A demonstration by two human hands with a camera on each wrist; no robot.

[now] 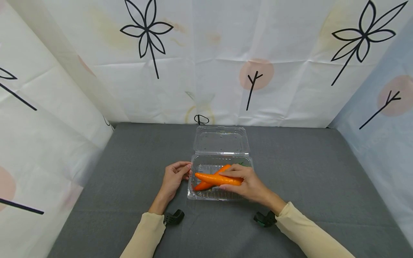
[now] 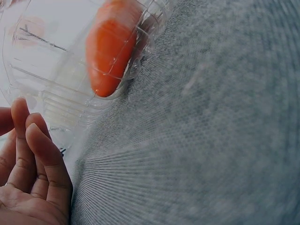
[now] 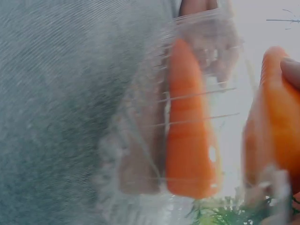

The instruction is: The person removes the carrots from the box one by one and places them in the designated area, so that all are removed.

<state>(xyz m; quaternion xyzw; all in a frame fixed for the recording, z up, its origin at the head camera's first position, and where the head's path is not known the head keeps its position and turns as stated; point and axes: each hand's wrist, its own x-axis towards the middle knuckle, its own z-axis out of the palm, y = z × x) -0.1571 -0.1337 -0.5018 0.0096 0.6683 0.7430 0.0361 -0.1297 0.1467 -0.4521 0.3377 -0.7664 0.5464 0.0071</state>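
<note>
A clear plastic clamshell container [image 1: 190, 195] stands with its lid [image 1: 222, 140] folded back. In it a carrot [image 1: 202, 186] lies slantwise; the left wrist view has a carrot tip [image 2: 107, 70] behind the clear wall. My right hand [image 1: 246, 182] grips a second carrot [image 1: 209, 178] by its thick end, holding it across the first one. The right wrist view shows the held carrot [image 3: 283, 126] beside the lower one [image 3: 190, 131], seen through the plastic. At the container's left rim, my left hand [image 1: 174, 175] pinches the edge between thumb and fingers.
Green leafy bits [image 1: 244, 164] show at the container's back right, partly behind my right hand. A grey cloth [image 1: 300, 172] covers the table. White printed sheets [image 1: 206, 82] hang along the back and both sides. A dark camera [image 1: 174, 217] sits on each wrist.
</note>
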